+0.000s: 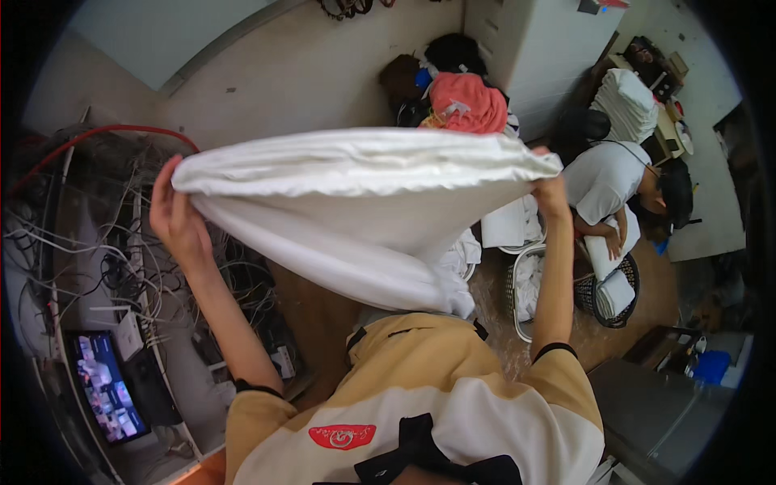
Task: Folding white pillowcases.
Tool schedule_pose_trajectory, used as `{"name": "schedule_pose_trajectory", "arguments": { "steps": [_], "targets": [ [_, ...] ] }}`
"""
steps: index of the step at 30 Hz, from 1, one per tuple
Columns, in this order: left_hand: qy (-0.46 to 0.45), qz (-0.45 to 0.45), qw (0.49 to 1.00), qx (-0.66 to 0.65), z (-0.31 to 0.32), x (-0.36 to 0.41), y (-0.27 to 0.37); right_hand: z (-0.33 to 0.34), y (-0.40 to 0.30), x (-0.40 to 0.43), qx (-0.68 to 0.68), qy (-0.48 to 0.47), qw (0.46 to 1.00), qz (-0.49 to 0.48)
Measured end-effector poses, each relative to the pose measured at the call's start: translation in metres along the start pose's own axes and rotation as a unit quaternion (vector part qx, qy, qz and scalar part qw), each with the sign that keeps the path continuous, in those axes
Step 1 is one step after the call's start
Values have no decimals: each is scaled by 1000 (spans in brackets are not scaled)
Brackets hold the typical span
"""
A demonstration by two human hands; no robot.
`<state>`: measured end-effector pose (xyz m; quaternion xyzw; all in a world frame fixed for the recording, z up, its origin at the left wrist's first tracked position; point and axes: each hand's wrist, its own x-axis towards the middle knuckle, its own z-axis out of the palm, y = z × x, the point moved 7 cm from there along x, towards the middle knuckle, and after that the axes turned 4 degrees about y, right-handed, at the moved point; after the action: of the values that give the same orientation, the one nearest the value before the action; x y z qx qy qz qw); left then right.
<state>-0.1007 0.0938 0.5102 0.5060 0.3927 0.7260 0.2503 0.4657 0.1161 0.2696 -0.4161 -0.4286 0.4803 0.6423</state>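
A large white cloth (364, 163), perhaps a sheet, is stretched between my two hands in front of my chest. My left hand (179, 212) grips its left corner, with the fingers partly behind the fabric. At the opposite corner, my right hand (548, 188) pinches the gathered upper edge. Several folds run along that edge. Below it the cloth sags in a deep curve, and its lower end hangs close to my waist. What lies directly behind the cloth is hidden.
To the right, a person (606, 182) bends over folded white cloth above a dark basket (633, 279). A white-rimmed basket (515, 303) holds more white cloth. Tangled cables (115, 242) and a lit monitor (109, 388) stand at left. Beyond lies a clothes pile (467, 103).
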Motion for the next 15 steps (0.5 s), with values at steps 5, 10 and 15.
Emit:
{"name": "schedule_pose_trajectory", "arguments": {
  "steps": [5, 10, 15],
  "targets": [
    [-107, 87, 986, -91, -7, 102, 8, 71, -221, -5, -70, 99, 968, -220],
    [-121, 51, 981, -144, 12, 152, 9, 100, -332, -25, -231, 215, 903, -290],
    [-164, 0, 978, -128, 79, 154, -12, 102, -345, -34, -196, 206, 907, -312]
  ]
}}
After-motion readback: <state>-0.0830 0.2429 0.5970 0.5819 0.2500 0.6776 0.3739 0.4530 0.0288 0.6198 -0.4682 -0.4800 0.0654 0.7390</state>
